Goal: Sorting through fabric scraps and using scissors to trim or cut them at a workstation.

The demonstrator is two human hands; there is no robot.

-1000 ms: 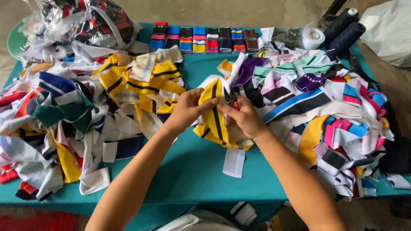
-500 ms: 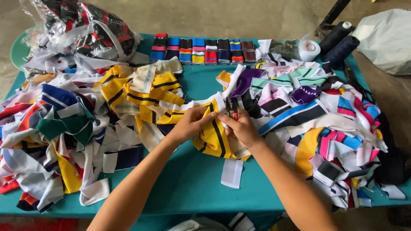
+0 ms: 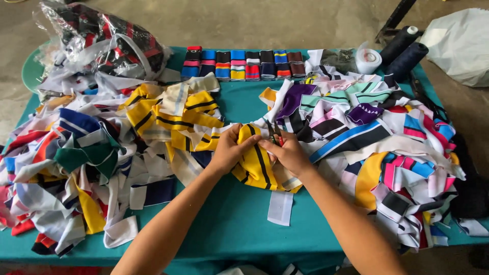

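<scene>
My left hand pinches the top of a yellow fabric piece with black stripes that lies on the teal table. My right hand meets it at the same spot and grips a small tool with red handles, likely snips, against the fabric's upper edge. The blades are hidden between my fingers. A white fabric strip lies just below the yellow piece.
Heaps of striped fabric scraps cover the left and right of the table. A row of folded striped pieces lines the far edge. A plastic bag of scraps, a tape roll and dark thread cones stand at the back.
Both hands stay together on the yellow striped piece. The view has shifted slightly, and my fingers have closed in tighter at the fabric's top edge.
</scene>
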